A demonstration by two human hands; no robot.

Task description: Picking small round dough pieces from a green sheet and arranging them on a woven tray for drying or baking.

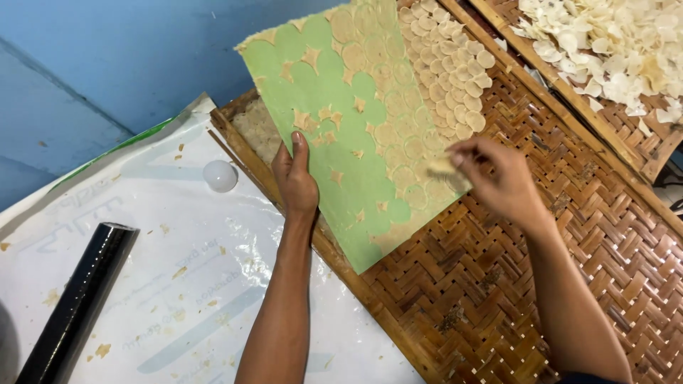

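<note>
Left hand (295, 178) gripping the edge of a green rectangular sheet (334, 107) covered in thin round dough discs (405, 146), right hand (491, 178) pinching one off.

Sheet's tilted up over a brown woven bamboo tray (541, 235), with a patch of discs already laid on the weave beside it. Right fingertips look closed on a pale disc, though it's blurry so I can't swear to it. Off to the left there's a black cylindrical roller (78, 299) and a small white ball (220, 176) on a white plastic sheet (178, 284).
</note>
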